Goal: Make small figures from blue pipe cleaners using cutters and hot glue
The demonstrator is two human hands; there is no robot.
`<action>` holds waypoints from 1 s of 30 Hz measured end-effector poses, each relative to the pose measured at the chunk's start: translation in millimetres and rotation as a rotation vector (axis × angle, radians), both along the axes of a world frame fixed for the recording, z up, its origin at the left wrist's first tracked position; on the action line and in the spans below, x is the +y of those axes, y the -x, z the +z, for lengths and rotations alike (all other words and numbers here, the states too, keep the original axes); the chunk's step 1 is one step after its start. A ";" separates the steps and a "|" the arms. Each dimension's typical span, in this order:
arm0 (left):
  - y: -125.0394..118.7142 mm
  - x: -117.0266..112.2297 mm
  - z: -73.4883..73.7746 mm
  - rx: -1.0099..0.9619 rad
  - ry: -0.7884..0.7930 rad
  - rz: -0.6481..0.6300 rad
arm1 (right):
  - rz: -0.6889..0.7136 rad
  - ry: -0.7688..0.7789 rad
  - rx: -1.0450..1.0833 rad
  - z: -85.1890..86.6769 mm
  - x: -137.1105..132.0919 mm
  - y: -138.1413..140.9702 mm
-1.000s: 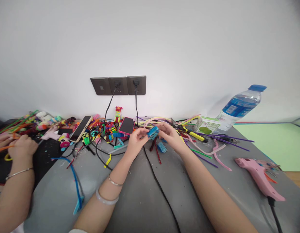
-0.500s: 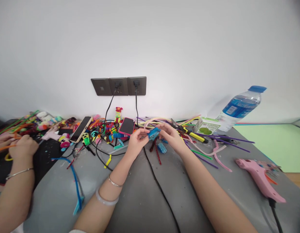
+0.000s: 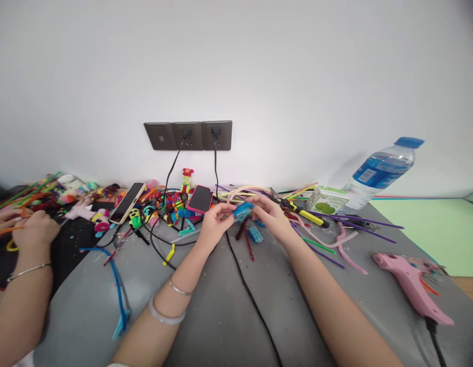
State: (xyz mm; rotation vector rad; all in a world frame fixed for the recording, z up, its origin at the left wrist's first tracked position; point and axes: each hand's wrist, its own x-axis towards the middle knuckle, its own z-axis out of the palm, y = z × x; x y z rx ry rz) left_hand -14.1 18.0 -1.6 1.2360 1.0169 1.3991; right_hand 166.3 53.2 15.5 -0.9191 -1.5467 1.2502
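Note:
Between my two hands is a small blue fuzzy piece (image 3: 243, 210) that looks made of pipe cleaner. My left hand (image 3: 218, 220) pinches its left end with thumb and fingers. On the other end, the fingertips of my right hand (image 3: 270, 216) are closed too. Just below lies a second blue fuzzy piece (image 3: 255, 234) on the grey table (image 3: 228, 316). Beside it rests a dark red pipe cleaner (image 3: 249, 246). A long blue pipe cleaner (image 3: 118, 285) lies at the left, its near end at a light blue piece.
A pink glue gun (image 3: 412, 283) lies at the right. Yellow-handled pliers (image 3: 310, 216), a green box (image 3: 328, 200) and a tilted water bottle (image 3: 383, 173) are behind. Two phones (image 3: 127, 203) sit among colourful pipe-cleaner figures. Another person's hands (image 3: 35, 229) work at far left.
The blue piece has turned slightly between my fingers, while both hands stay in nearly the same place. The view has shifted a little.

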 end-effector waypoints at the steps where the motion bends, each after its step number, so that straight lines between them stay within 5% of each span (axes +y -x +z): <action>1: -0.1 0.1 -0.2 -0.004 0.000 0.000 | 0.001 -0.003 0.000 -0.2 0.2 -0.1; 30: -0.9 -1.6 -0.8 -0.205 0.148 -0.057 | 0.026 0.022 0.021 -1.9 0.6 0.8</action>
